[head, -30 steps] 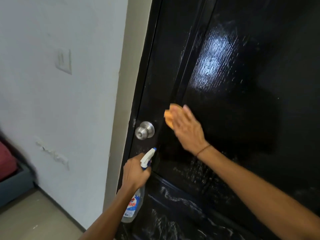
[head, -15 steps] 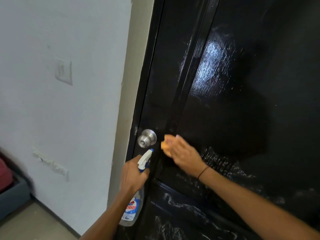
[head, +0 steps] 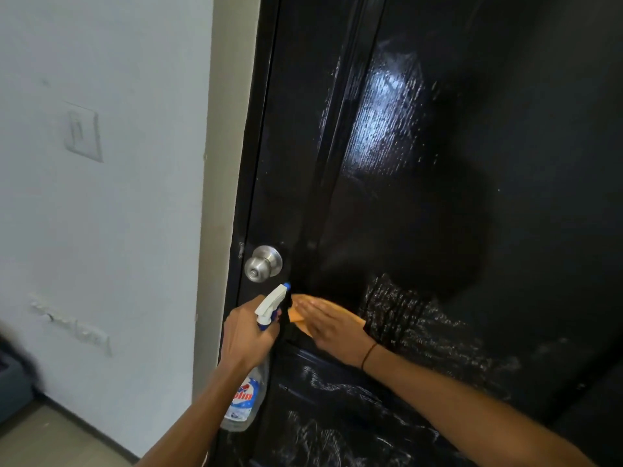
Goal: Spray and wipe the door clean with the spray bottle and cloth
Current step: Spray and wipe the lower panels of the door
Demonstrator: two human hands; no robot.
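Observation:
A glossy black door [head: 421, 197] fills the right of the view, streaked with wet foam on its lower part. My right hand [head: 332, 326] lies flat on an orange cloth [head: 298, 315], pressing it against the door just below and right of the silver knob [head: 263, 263]. My left hand [head: 246, 335] grips the neck of a clear spray bottle [head: 247, 396] with a white and blue trigger head, held close to the door's left edge, nozzle up toward the knob.
A beige door frame [head: 222, 163] borders the door on the left. Beyond it is a white wall with a light switch [head: 82, 133] and a patched strip lower down. A grey object sits at the floor's far left.
My right hand has slid the cloth down the door, from above the knob's height to below it. The left hand with the bottle has stayed near the door's edge.

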